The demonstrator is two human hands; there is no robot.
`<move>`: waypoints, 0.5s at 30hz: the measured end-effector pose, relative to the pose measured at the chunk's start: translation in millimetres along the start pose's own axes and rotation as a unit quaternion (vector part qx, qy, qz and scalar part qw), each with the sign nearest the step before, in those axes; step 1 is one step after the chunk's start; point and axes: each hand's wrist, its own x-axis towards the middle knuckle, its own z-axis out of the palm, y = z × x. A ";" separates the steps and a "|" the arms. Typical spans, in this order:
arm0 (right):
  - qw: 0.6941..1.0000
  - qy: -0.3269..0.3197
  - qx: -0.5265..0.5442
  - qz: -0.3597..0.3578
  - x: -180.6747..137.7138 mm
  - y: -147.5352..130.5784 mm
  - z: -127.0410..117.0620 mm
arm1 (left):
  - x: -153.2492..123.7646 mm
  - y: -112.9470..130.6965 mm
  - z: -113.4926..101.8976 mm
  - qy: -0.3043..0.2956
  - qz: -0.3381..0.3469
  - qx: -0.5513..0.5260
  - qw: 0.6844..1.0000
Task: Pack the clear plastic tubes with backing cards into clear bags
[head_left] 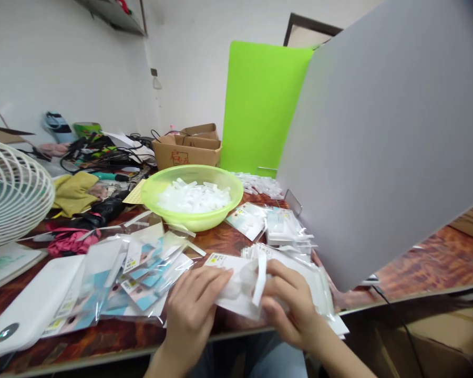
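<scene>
Near the table's front edge, my left hand (197, 302) grips a white card (230, 304) by its left side, thumb on top and fingers curled. A blurred, translucent piece lies over the middle of the card. At its right side, my right hand (291, 304) is closed with bent fingers around a narrow white strip (260, 278); whether the strip is joined to the card is not clear. Right of that hand lies a stack of white cards in clear plastic (319, 283). Left of my left hand are several blue-and-white carded packets (150, 273) in clear bags.
Behind my hands stands a light-green basin (193, 223) of small white pieces. More white pieces (256, 184) and packets (248, 220) lie beside it. A tall grey panel (378, 136) rises on the right. A white fan (16, 194) and white device (35, 304) are left.
</scene>
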 end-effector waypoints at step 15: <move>0.972 0.111 0.119 0.171 -19.9 22.2 16.3 | 7.5 5.8 12.6 0.055 0.032 0.172 0.983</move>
